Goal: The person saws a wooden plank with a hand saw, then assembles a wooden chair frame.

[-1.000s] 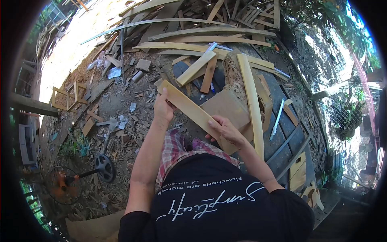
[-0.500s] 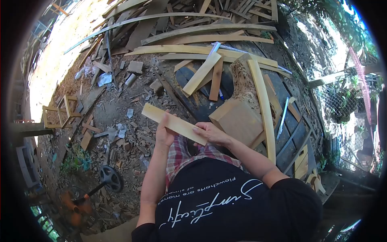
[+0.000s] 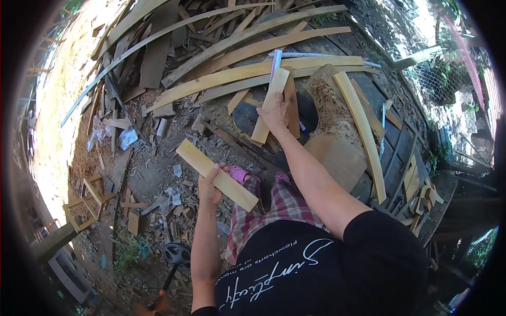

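My left hand (image 3: 211, 188) is closed around a short, pale wooden board (image 3: 238, 194), which slants in front of my legs. My right arm reaches forward. At its end, my right hand (image 3: 274, 111) grips the middle of a second pale board (image 3: 279, 81) lying on the dark tabletop (image 3: 243, 117). Under that board's far end a whitish ruler-like strip (image 3: 276, 59) sticks out. Close by on the right lies a browner piece of wood (image 3: 291, 102), and a blue pen-like item (image 3: 302, 126) is beside its near end.
Long planks (image 3: 237, 72) lie across the far side. A hollowed, rough log (image 3: 329, 95) and a wooden block (image 3: 340, 160) occupy the right, beside a long pale slat (image 3: 363, 134). On the littered ground at left are a small wooden frame (image 3: 87, 203) and an orange-and-black tool (image 3: 168, 282).
My right hand has let go of the board in my left hand and moved forward onto the second board. The left hand keeps its board, and my view has shifted.
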A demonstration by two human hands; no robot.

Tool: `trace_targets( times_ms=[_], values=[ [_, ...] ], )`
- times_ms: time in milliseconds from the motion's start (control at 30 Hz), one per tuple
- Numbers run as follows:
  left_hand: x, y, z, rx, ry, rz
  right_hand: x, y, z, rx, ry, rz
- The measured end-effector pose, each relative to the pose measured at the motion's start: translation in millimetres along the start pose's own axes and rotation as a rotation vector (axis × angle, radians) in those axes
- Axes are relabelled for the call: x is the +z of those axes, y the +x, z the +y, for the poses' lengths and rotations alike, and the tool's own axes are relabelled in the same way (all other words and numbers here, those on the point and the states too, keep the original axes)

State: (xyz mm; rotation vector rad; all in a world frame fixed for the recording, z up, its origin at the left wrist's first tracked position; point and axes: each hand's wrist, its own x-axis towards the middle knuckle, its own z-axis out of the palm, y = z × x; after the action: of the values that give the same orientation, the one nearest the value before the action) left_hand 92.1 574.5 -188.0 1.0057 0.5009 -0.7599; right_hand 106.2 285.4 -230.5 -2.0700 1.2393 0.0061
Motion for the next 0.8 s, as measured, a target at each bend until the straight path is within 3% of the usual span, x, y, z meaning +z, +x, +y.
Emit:
trace_targets(
  times_ms=[33, 100, 133, 267, 367, 500, 533, 600, 733, 800],
  values=[
    [5, 6, 4, -0.015, 0.007, 0.003, 7, 3, 10, 0.016, -0.003, -0.002],
    [17, 20, 9, -0.046, 0.076, -0.053, 18, 6, 33, -0.214, 0.130, 0.182],
    [23, 26, 9, -0.063, 0.081, -0.050, 12, -3, 32, -0.197, 0.124, 0.180],
    [53, 55, 3, -0.162, 0.069, -0.166, -17, -77, 13, -0.369, 0.357, -0.168],
    [73, 68, -5, -0.203, 0.027, -0.178, -19, -115, 4, -0.439, 0.312, -0.399],
    [64, 81, -22, -0.206, 0.160, -0.155, -26, -111, 21, -0.498, 0.420, -0.477],
    [66, 82, -21, -0.261, 0.131, -0.173, -37, -104, 30, -0.455, 0.402, -0.412],
    [66, 83, -27, -0.272, 0.155, -0.093, -60, -93, 49, -0.356, 0.373, -0.545],
    [75, 93, -16, -0.260, 0.295, -0.082, -97, -73, 89, -0.294, 0.418, -0.183],
    [85, 89, -5, -0.186, 0.371, -0.069, -109, -62, 106, -0.211, 0.424, -0.121]
  ],
)
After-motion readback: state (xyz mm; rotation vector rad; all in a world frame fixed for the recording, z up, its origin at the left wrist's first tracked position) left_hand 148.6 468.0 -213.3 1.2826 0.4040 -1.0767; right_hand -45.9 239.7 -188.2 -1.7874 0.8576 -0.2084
